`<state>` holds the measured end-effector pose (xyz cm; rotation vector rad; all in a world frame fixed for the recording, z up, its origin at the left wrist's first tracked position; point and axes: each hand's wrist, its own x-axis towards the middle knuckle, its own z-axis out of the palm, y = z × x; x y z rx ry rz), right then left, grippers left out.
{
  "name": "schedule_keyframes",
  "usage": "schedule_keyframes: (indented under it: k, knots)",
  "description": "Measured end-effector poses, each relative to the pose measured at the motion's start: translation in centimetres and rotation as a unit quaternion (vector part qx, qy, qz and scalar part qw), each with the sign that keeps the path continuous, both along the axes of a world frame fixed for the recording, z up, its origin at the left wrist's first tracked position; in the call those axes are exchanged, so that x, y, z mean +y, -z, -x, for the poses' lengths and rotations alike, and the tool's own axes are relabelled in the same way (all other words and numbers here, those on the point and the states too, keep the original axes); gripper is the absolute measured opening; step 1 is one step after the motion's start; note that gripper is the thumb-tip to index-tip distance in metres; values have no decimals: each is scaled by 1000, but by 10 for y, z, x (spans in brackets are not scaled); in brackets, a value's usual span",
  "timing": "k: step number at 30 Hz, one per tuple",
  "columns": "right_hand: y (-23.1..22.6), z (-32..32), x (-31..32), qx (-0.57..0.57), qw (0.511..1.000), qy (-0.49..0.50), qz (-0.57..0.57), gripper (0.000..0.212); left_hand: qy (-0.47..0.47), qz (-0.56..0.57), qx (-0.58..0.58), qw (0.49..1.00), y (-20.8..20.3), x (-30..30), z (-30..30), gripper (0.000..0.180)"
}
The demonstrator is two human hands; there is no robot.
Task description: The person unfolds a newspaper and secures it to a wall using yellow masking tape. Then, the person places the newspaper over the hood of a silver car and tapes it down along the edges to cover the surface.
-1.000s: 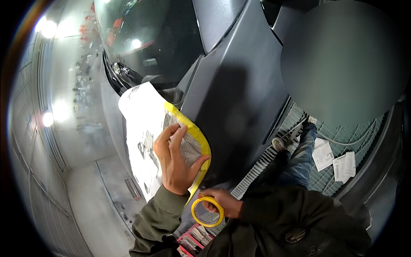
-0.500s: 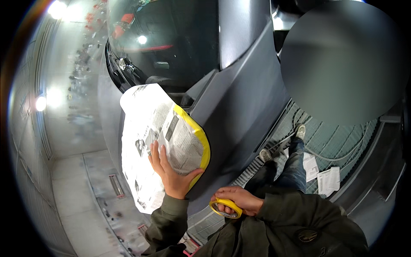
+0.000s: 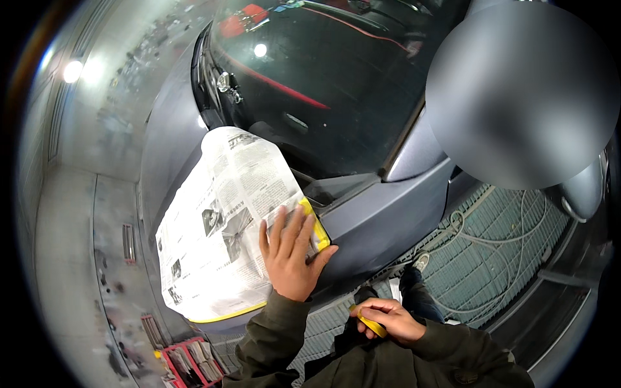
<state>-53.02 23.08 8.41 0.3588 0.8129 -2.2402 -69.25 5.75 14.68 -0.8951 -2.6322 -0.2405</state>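
Note:
A sheet of newspaper [image 3: 213, 220] lies over the grey car body below the glass. Yellow masking tape [image 3: 315, 226] runs along its right edge, and another yellow strip [image 3: 226, 315] follows its lower edge. My left hand [image 3: 291, 258] rests on the newspaper with fingers spread, the fingertips close to the taped right edge and the thumb out over it. In front of my body, my right hand [image 3: 388, 320] grips a roll of yellow masking tape [image 3: 373, 323], partly hidden by the fingers.
The car's dark glass [image 3: 310, 84] and grey side panel [image 3: 394, 213] lie beyond my hands. At right, a looped hose [image 3: 491, 239] lies on the floor grating [image 3: 472, 271]. A red rack [image 3: 187, 362] holding papers stands at the lower left.
The view has turned, and the car appears rotated. My left hand has moved along the newspaper toward the corner by the glass. The tape roll is tilted more edge-on in my right hand.

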Motion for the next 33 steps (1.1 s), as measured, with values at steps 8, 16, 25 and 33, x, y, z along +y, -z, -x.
schedule_keyframes:
  k: [8, 16, 25, 33]
  knots:
    - [-3, 18, 37, 44, 997, -66, -12, 32, -61, -43, -86, 994, -9, 9, 4, 43]
    - [-36, 38, 45, 174, 977, -31, -116, 58, -109, -280, -165, 940, -33, 13, -35, 17]
    - [-50, 54, 11, 182, 979, 17, -94, 64, -19, -329, -380, 864, -44, 2, -49, 11]
    - [-43, 69, 19, -4, 992, -128, 0, 43, -75, -277, -357, 889, -62, -4, 34, 9]
